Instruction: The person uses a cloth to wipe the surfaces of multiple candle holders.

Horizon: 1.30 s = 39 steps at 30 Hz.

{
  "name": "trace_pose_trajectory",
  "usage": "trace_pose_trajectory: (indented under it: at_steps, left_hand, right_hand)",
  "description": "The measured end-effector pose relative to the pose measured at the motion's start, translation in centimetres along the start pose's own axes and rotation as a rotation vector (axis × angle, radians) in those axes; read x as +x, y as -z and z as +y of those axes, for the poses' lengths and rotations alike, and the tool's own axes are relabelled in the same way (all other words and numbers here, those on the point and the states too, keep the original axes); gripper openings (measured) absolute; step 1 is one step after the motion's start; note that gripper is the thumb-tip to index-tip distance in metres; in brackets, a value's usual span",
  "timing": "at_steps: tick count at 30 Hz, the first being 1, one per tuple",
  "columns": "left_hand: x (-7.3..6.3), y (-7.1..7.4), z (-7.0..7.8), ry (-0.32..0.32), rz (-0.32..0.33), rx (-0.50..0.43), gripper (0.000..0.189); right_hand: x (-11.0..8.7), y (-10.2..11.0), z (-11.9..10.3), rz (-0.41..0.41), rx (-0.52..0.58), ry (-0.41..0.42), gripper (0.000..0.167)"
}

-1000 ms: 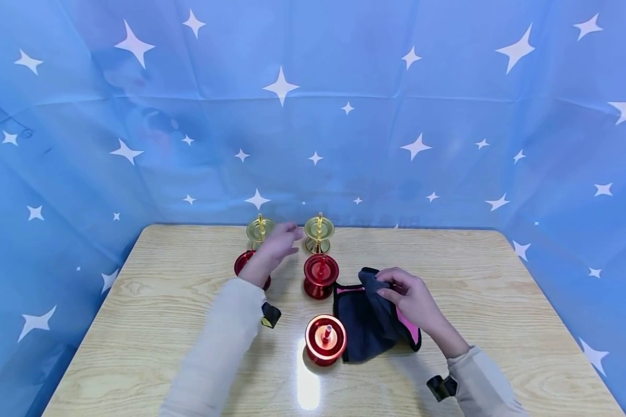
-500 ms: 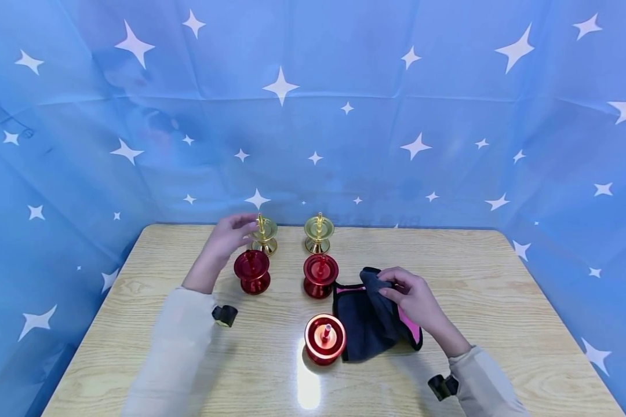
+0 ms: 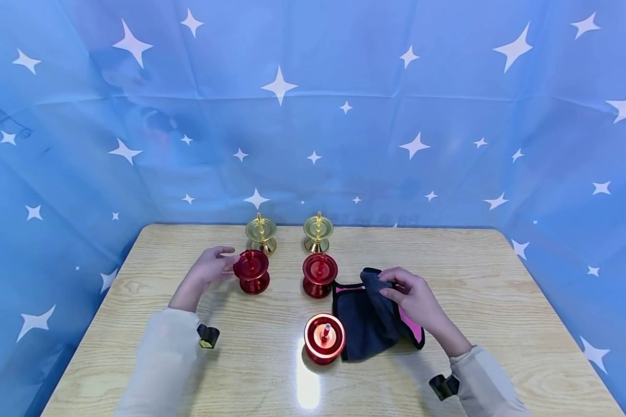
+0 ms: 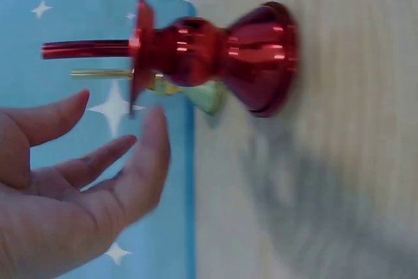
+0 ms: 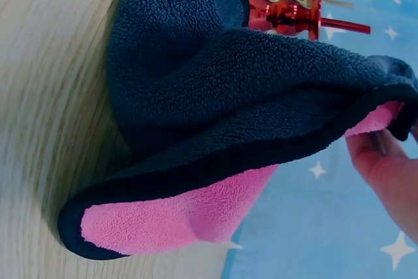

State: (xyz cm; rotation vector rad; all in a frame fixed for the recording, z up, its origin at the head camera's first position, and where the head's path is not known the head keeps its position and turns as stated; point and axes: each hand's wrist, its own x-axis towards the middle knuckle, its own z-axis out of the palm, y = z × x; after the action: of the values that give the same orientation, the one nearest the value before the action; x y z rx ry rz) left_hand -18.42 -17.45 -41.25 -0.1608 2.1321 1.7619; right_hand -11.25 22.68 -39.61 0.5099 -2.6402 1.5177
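My left hand (image 3: 208, 271) is beside the left red candle holder (image 3: 251, 272), its fingertips right at the dish rim. In the left wrist view, the fingers (image 4: 153, 155) are spread and relaxed below that holder (image 4: 196, 50), which stands upright with a thin spike above its dish. My right hand (image 3: 409, 295) pinches a raised fold of a dark cloth (image 3: 360, 324) with a pink underside and black edging. The right wrist view shows the cloth (image 5: 189, 83) hanging from the thumb and fingers, its lower part lying on the table. Some fingertips there are cut off by the frame edge.
A second red candle holder (image 3: 320, 277) stands left of the cloth, and a third (image 3: 325, 341) stands nearer the front. Two gold candle holders (image 3: 261, 231) (image 3: 318, 231) stand at the back of the wooden table (image 3: 475, 278). A blue star-patterned curtain (image 3: 313, 121) hangs behind.
My left hand has moved left from between the gold candle holders, past the left gold one, then down toward me to the left red one. The right hand keeps its pinch on the cloth.
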Motion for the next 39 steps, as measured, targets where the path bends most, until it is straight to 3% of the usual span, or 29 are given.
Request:
trace_pose_trajectory:
  at_steps: [7,15,21,29,34,39]
  left_hand:
    - [0.1,-0.5,-1.5,0.01,-0.062,-0.139,0.035]
    - [-0.5,-1.0,-1.2,-0.042,-0.114,-0.168,0.032]
    - [-1.6,-2.3,0.9,-0.125,-0.2,-0.172,0.031]
    - [-3.7,-6.0,5.0,-0.18,-0.241,-0.159,0.029]
    - [-4.5,-8.6,6.8,-0.193,-0.257,-0.196,0.028]
    - [-5.0,-10.8,7.9,-0.188,-0.288,-0.208,0.026]
  right_hand:
    - [-0.1,0.0,-0.1,-0.004,0.015,-0.012,0.014]
    - [0.2,1.0,-0.6,0.009,0.027,0.025,0.014]
    - [0.9,2.5,-2.0,0.036,0.042,0.042,0.015]
    - [2.0,3.7,-5.3,0.079,0.052,0.115,0.013]
    - [2.4,3.2,-7.5,0.095,0.073,0.17,0.015]
    - [2.6,1.6,-8.8,0.091,0.117,0.279,0.02]
